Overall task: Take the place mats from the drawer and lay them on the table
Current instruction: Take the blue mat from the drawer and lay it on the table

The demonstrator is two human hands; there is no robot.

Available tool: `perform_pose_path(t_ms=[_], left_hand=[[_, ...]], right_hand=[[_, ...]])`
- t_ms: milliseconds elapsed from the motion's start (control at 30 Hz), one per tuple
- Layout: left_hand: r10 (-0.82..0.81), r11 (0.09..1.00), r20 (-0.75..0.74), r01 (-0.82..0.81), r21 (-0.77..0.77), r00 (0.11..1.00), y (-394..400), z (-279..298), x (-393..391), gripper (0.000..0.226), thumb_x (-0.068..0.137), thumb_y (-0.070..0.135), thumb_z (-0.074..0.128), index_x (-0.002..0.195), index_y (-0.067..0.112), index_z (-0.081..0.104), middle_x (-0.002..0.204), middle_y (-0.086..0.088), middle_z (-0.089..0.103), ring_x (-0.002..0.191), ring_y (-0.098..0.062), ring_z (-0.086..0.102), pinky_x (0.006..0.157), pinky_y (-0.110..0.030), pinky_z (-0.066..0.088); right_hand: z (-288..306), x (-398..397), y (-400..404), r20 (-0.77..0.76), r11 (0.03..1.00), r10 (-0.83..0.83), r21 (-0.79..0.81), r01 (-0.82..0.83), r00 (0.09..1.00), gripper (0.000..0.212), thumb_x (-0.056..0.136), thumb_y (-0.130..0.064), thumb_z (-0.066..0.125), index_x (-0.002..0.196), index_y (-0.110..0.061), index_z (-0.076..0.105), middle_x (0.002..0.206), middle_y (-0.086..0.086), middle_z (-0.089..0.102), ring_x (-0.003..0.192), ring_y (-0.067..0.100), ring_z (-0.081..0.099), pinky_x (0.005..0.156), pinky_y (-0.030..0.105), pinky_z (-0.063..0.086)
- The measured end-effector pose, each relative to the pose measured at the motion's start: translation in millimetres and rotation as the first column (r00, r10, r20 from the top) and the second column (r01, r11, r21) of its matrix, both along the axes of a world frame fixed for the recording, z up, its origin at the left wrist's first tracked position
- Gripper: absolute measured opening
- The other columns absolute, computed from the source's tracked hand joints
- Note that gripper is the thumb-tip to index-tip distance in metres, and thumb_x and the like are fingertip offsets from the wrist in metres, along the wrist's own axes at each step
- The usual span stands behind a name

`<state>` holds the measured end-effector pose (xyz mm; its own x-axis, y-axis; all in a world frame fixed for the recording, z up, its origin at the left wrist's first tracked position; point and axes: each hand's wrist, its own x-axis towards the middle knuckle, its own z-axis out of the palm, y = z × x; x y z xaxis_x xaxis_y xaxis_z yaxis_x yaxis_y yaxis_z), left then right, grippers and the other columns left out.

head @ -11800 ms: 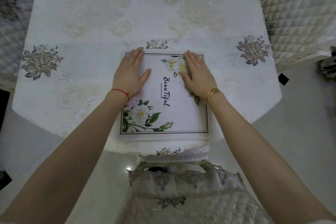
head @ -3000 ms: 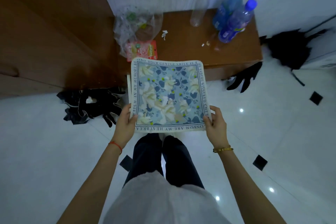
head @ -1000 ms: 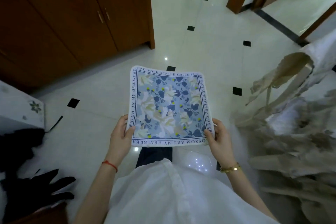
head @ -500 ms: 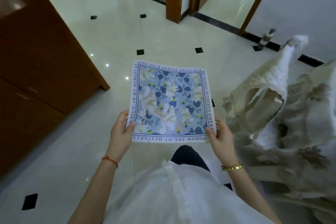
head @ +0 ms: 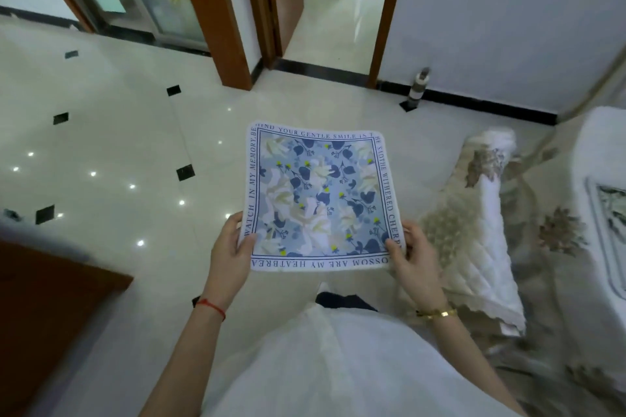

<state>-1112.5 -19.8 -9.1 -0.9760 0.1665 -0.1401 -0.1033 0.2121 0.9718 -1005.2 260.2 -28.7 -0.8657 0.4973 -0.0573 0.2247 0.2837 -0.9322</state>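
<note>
Two hands: left hand (head: 228,256) and right hand (head: 413,256) pinch the mat's near corners.
Mat: blue floral place mat (head: 320,200) held flat above the floor (head: 101,152).

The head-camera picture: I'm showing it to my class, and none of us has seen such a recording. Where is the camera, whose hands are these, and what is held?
No machine here: a person wears one wide-angle camera on the head, looking forward and down, so you see their own arms from above. The left hand and the right hand each pinch a near corner of a blue flowered place mat with lettering round its border, held flat in the air above the tiled floor. It lies on nothing yet. To the right stands a chair in a quilted cover, and at the far right edge a white cloth-covered table. Ahead are wooden door frames.
</note>
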Motion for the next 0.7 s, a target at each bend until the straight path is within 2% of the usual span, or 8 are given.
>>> perform_pose_path(t_ms=[67, 200, 400, 533, 633, 700], left_hand=[[-0.028, 1.0, 0.0, 0.028, 0.003, 1.0, 28, 5, -48, 0.04, 0.094, -0.002, 0.05, 0.119, 0.029, 0.054, 0.12, -0.003, 0.066, 0.111, -0.019, 0.064, 0.099, -0.049, 0.048], [-0.075, 0.997, 0.018, 0.076, -0.01, 0.997, 76, 5, -130, 0.036, 0.094, 0.001, 0.051, 0.123, 0.023, 0.053, 0.12, -0.001, 0.067, 0.109, -0.019, 0.065, 0.097, -0.05, 0.05], [-0.169, 0.985, 0.055, 0.17, -0.021, 0.984, 157, -5, -240, 0.034, 0.095, 0.0, 0.05, 0.122, 0.02, 0.053, 0.114, 0.001, 0.069, 0.103, -0.018, 0.067, 0.09, -0.045, 0.054], [-0.26, 0.965, 0.031, 0.261, -0.023, 0.965, 219, -12, -320, 0.034, 0.094, -0.001, 0.049, 0.12, 0.021, 0.054, 0.112, 0.003, 0.069, 0.1, -0.013, 0.068, 0.091, -0.043, 0.054], [-0.326, 0.945, 0.029, 0.327, -0.028, 0.945, 268, -9, -390, 0.038, 0.094, 0.001, 0.05, 0.114, 0.033, 0.056, 0.113, 0.005, 0.069, 0.101, -0.013, 0.067, 0.091, -0.044, 0.054], [-0.384, 0.922, -0.001, 0.384, -0.039, 0.923, 307, -2, -437, 0.039, 0.092, 0.006, 0.051, 0.114, 0.039, 0.056, 0.115, 0.004, 0.068, 0.105, -0.016, 0.066, 0.093, -0.047, 0.052]], right_hand=[[5, -42, 27, -0.005, 1.0, -0.029, 0.009, 0.029, 1.0, 0.031, 0.091, -0.006, 0.059, 0.115, -0.023, 0.053, 0.098, -0.011, 0.071, 0.087, 0.008, 0.068, 0.078, 0.042, 0.057], [8, -106, 67, -0.011, 0.996, -0.083, 0.015, 0.083, 0.997, 0.03, 0.091, -0.005, 0.058, 0.117, -0.018, 0.051, 0.104, -0.008, 0.069, 0.093, 0.011, 0.068, 0.081, 0.047, 0.055], [-10, -183, 127, 0.023, 0.979, -0.202, -0.007, 0.202, 0.979, 0.032, 0.091, -0.008, 0.059, 0.116, -0.026, 0.053, 0.102, -0.006, 0.07, 0.091, 0.014, 0.069, 0.078, 0.05, 0.056], [-16, -249, 171, 0.024, 0.958, -0.281, -0.049, 0.282, 0.959, 0.03, 0.091, -0.006, 0.058, 0.119, -0.017, 0.051, 0.107, 0.0, 0.068, 0.095, 0.012, 0.067, 0.081, 0.041, 0.057], [-13, -304, 212, 0.005, 0.943, -0.331, -0.045, 0.331, 0.944, 0.032, 0.091, -0.001, 0.057, 0.119, -0.014, 0.05, 0.109, 0.003, 0.068, 0.092, 0.005, 0.067, 0.076, 0.023, 0.056], [-7, -340, 241, -0.006, 0.923, -0.383, -0.037, 0.383, 0.924, 0.034, 0.091, -0.001, 0.057, 0.121, -0.016, 0.05, 0.109, 0.0, 0.069, 0.092, 0.006, 0.068, 0.076, 0.025, 0.056]])
